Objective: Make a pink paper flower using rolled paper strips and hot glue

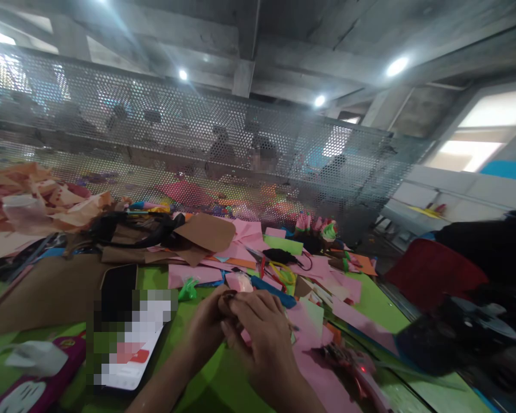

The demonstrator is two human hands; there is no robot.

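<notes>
Both of my hands meet low in the middle of the view, over a green table point(198, 378). My left hand point(206, 330) and my right hand point(260, 332) are curled together, fingers pinched around a small dark item I cannot make out at the fingertips. Pink paper sheets point(313, 367) lie under and to the right of my right hand. A blue strip point(275, 291) and a scrap of clear wrapping point(241, 281) lie just beyond my fingers.
Brown card point(206, 232), pink and green paper, scissors with yellow handles point(284, 272) and black cords litter the table. A phone point(118, 292) and a pink case point(34, 390) lie left. A perforated metal screen point(198, 143) stands behind; people sit beyond it. A red chair point(430, 272) stands right.
</notes>
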